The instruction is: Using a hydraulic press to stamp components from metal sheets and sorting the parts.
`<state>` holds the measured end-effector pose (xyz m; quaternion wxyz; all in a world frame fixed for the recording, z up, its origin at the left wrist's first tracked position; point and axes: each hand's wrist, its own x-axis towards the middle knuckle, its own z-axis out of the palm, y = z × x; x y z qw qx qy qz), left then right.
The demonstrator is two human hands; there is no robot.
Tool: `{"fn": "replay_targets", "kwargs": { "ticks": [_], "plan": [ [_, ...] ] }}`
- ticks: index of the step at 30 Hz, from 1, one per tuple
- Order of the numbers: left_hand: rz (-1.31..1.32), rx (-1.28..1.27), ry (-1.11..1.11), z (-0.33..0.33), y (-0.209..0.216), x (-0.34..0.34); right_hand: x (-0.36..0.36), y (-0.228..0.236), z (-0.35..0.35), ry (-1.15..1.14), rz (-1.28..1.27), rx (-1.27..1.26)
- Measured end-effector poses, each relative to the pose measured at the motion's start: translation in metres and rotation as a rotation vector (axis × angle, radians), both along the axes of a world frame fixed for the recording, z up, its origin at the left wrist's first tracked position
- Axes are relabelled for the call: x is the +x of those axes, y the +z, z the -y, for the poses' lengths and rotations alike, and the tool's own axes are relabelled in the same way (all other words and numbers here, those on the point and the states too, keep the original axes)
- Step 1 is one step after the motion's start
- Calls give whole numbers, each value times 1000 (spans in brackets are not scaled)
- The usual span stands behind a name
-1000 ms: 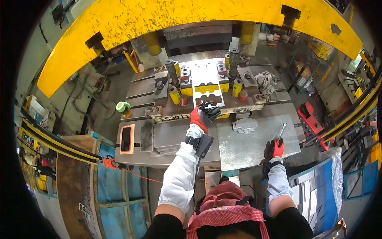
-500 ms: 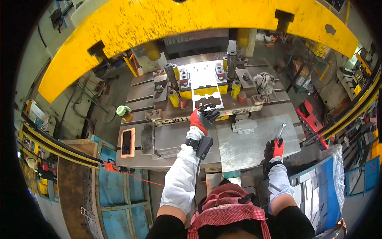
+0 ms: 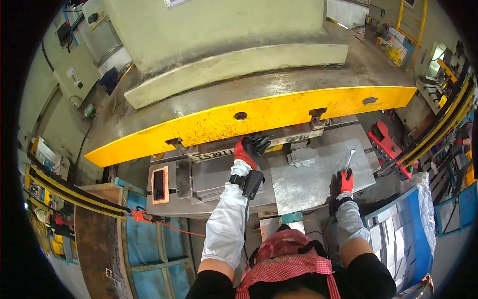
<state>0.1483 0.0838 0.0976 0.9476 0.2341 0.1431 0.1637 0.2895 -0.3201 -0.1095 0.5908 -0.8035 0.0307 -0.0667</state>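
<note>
My left hand (image 3: 253,147), in a red and black glove, is at the front edge of the die (image 3: 219,155), just below the lowered yellow press ram (image 3: 279,112). Its black fingertips look spread toward the right, and I see nothing held in them. My right hand (image 3: 342,182), gloved the same way, is closed around a silver spanner-like tool (image 3: 350,158) whose rounded end points away from me. This hand is over the right part of a bare metal plate (image 3: 318,187). The die's inside is hidden behind the ram.
Stacked flat sheets (image 3: 211,179) lie left of the metal plate. Small metal pieces (image 3: 302,157) rest on the plate's far part. A phone (image 3: 159,185) lies at the table's left. A red pedestal (image 3: 386,142) stands right. Striped yellow-black bars (image 3: 74,187) flank both sides.
The yellow press ram has come down and now covers the die and the white sheet seen in it before. My left hand's fingers look straighter; my right hand still holds the tool.
</note>
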Motion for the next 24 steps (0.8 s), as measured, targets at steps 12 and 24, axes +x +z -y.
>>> {"fn": "replay_targets", "kwargs": {
  "ticks": [12, 24],
  "plan": [
    [-15, 70, -21, -1, 1, -7, -13, 19, -10, 65, -62, 62],
    [-4, 31, -40, -7, -3, -9, -49, 72, -34, 161, -85, 405]
  ]
}}
